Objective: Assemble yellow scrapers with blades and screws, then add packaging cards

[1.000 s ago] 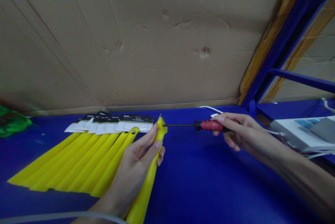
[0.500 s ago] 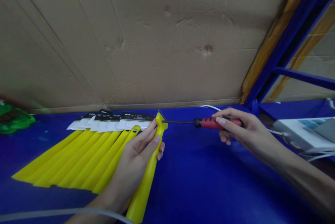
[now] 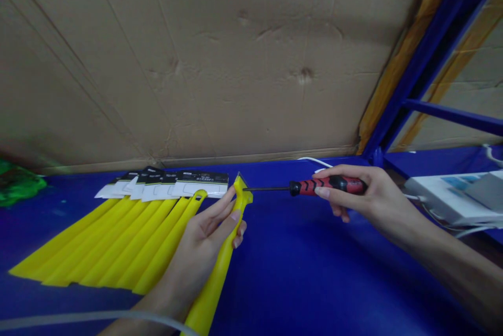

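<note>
My left hand (image 3: 208, 236) is wrapped round a yellow plastic scraper (image 3: 210, 294), its narrow head with a thin blade edge pointing up and away from me. Fingers of that hand support the back of the head. In my right hand (image 3: 373, 197) is a screwdriver (image 3: 308, 187) with a red and black handle, gripped between thumb and fingers. Its dark shaft lies level, the tip touching the scraper's head; whether a screw sits there is too small to tell.
Several yellow scrapers (image 3: 106, 247) lie side by side on the blue table (image 3: 298, 273), with black-and-white cards (image 3: 200, 184) at their far ends. At right is a white box (image 3: 451, 199) with cables. Green plastic (image 3: 19, 184) sits far left; a cardboard wall (image 3: 251, 63) stands behind.
The screwdriver's handle has turned in my right hand, and my thumb has shifted down on it. Its tip stays at the scraper's head. The whole view has shifted slightly.
</note>
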Available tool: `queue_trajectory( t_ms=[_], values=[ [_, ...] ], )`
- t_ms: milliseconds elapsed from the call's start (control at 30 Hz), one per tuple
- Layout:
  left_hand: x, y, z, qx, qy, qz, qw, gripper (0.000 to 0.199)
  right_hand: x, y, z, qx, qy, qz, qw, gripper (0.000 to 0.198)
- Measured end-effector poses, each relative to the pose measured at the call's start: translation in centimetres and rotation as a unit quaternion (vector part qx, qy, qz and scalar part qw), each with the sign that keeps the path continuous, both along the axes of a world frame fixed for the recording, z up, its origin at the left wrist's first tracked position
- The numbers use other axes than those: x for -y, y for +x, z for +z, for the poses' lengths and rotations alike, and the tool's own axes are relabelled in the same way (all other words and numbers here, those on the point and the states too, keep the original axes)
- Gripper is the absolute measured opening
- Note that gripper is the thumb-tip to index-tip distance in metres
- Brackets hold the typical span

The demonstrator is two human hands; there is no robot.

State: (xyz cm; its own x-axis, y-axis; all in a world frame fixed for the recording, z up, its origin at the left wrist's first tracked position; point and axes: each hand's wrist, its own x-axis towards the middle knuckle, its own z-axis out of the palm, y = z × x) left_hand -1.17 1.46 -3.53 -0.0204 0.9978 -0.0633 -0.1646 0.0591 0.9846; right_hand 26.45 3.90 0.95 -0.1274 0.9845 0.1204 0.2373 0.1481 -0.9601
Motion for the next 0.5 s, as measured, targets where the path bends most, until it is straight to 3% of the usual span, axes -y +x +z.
queue_trajectory(
  t_ms=[200, 367, 433, 500],
  values=[
    [-0.6, 0.0, -0.1, 0.069, -0.005, -0.037, 0.997, 0.094, -0.3, 0.0, -0.6, -0.112, -0.104, -0.024, 0.988, 0.033],
    [-0.5, 0.0, 0.8, 0.063, -0.044, -0.029, 0.997, 0.094, -1.0, -0.2, -1.0, -0.229, -0.211, -0.061, 0.948, 0.017],
    [-0.4, 0.2, 1.6, 0.062, -0.069, -0.016, 0.996, 0.093, -1.0, -0.1, -0.8, -0.257, -0.23, -0.07, 0.936, 0.014],
    [-0.4, 0.4, 2.3, 0.076, -0.09, 0.01, 0.993, 0.087, -0.8, 0.0, -0.5, -0.229, -0.227, -0.037, 0.946, 0.019]
  ],
)
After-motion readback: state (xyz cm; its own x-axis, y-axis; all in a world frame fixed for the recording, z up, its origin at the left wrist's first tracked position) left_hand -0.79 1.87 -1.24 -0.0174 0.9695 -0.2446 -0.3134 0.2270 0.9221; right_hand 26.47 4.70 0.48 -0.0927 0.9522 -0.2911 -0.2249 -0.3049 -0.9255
